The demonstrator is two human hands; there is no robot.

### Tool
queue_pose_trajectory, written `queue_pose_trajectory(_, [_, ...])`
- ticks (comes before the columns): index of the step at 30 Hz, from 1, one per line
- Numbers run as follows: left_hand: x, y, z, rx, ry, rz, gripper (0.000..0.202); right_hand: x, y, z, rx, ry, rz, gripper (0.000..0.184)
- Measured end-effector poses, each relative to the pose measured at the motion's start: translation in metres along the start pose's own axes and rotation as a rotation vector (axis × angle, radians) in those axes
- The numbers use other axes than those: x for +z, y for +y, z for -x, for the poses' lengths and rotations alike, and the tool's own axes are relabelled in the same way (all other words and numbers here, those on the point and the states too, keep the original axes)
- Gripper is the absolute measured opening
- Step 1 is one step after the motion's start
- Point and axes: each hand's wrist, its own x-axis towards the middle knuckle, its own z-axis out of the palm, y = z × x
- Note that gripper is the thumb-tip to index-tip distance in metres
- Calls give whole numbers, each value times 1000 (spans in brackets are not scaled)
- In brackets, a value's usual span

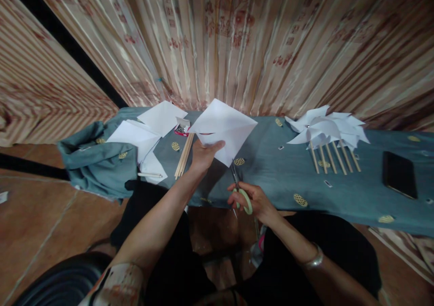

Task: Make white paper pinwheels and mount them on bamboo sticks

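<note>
My left hand (204,155) pinches a white square of paper (224,127), creased along its diagonals, and holds it up over the table. My right hand (253,201) is wrapped round the green handles of a pair of scissors (240,191). The scissor blades point up at the paper's lower corner. Several finished white paper pinwheels (327,132) on wooden sticks lie to the right.
A grey-blue cloth (278,170) covers the low table. White paper sheets (142,136), a bundle of wooden sticks (185,154) and a small box of pins (181,129) lie at the left. A black phone (399,174) rests at the right. A patterned curtain hangs behind.
</note>
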Motion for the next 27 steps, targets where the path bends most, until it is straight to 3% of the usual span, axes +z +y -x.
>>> queue_pose_trajectory(27, [3,-10,5,-62,7,-41,40,4,-4,-7,-11,17,-31,40])
